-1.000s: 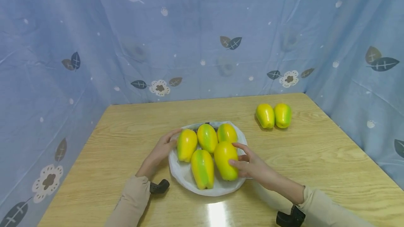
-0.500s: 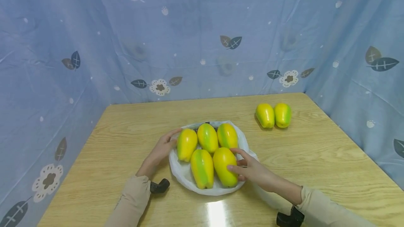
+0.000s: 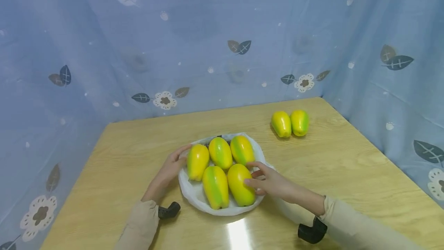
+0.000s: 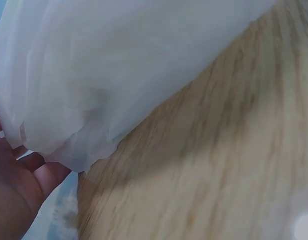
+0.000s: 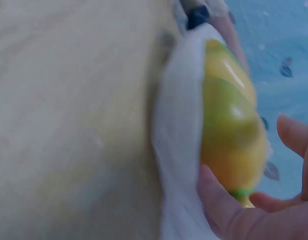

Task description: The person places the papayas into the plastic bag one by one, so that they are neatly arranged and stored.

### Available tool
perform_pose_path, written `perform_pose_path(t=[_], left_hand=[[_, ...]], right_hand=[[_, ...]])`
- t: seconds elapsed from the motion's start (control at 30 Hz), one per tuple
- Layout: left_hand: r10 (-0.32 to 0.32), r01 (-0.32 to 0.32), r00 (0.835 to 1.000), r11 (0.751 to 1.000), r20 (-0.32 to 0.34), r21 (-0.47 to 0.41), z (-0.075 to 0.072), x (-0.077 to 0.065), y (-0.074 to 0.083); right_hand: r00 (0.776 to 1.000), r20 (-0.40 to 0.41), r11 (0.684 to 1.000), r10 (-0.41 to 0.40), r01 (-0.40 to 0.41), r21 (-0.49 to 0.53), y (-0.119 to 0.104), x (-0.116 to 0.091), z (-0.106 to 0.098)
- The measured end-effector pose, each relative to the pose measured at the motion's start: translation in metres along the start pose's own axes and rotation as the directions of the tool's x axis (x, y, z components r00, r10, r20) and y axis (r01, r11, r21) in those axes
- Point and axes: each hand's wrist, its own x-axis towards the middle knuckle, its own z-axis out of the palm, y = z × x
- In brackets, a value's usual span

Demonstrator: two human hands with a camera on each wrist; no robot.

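Note:
A white plastic bag (image 3: 194,196), its mouth spread wide, holds several glossy yellow-green papayas (image 3: 216,188). My left hand (image 3: 173,169) grips the bag's left rim; in the left wrist view its fingers (image 4: 51,175) show at the plastic edge. At the front right of the bag lies one papaya (image 3: 241,186), with my right hand (image 3: 272,182) at its right side. In the right wrist view the fingers are spread around a papaya (image 5: 231,130), one fingertip (image 5: 293,132) standing off it and another low by the bag's side.
Two more papayas (image 3: 281,124) lie side by side on the wooden table (image 3: 145,134) at the back right. A blue patterned curtain (image 3: 194,49) hangs behind the table and at both sides. Each wrist bears a black camera mount (image 3: 170,210).
My right hand lowered the papaya into the front right of the bag, and its fingers have loosened around it. My left hand stays at the rim. The head view has shifted slightly.

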Motion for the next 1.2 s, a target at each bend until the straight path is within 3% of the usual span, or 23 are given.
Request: perform_pose_path(t=[0.13, 0.47, 0.67, 0.97, 1.2], left_hand=[[0.008, -0.008, 1.000, 1.000, 0.002, -0.001, -0.001, -0.001, 0.000], [0.034, -0.034, 0.999, 0.999, 0.019, -0.001, -0.004, -0.003, 0.000], [0.031, -0.031, 0.999, 0.999, 0.021, -0.011, -0.003, -0.003, -0.002], [0.021, -0.021, 1.000, 0.999, 0.018, -0.030, -0.002, 0.001, -0.006], [0.012, -0.012, 1.000, 1.000, 0.009, -0.024, -0.003, 0.000, -0.006]], right_hand=[[0.999, 0.031, 0.999, -0.045, 0.044, 0.019, -0.004, -0.002, -0.018], [0.997, -0.019, 0.992, -0.081, 0.083, 0.095, -0.009, -0.006, -0.070], [0.989, -0.138, 0.987, -0.062, 0.081, 0.141, -0.007, -0.002, -0.100], [0.949, -0.314, 0.977, -0.042, 0.104, 0.185, 0.007, 0.003, -0.155], [0.922, -0.385, 0.977, -0.034, 0.111, 0.179, 0.022, 0.008, -0.181]])
